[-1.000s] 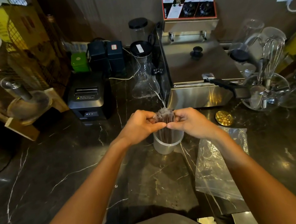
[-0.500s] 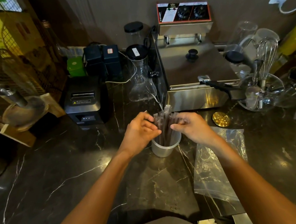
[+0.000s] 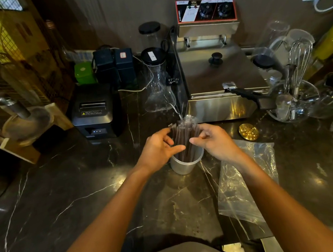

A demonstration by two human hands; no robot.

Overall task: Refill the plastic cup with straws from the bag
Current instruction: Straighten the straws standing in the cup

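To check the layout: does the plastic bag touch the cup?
Apart. The head view shows dark counter between the plastic bag and the cup.

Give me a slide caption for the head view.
Both hands, left and right, gather dark straws in a plastic cup.

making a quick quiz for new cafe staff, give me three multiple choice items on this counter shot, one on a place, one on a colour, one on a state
1. Where does the clear plastic bag lie?
A. right of the plastic cup
B. on the receipt printer
C. inside the fryer

2. What colour are the straws?
A. white
B. dark brown
C. bright green

3. What state is the plastic cup in?
A. tipped on its side
B. upright with straws standing in it
C. upside down

Answers: 1 A, the bag lies flat on the counter under the right forearm. 2 B, the bundle between the left hand and right hand looks dark brown. 3 B, its rim faces up and the straws rise out of it.
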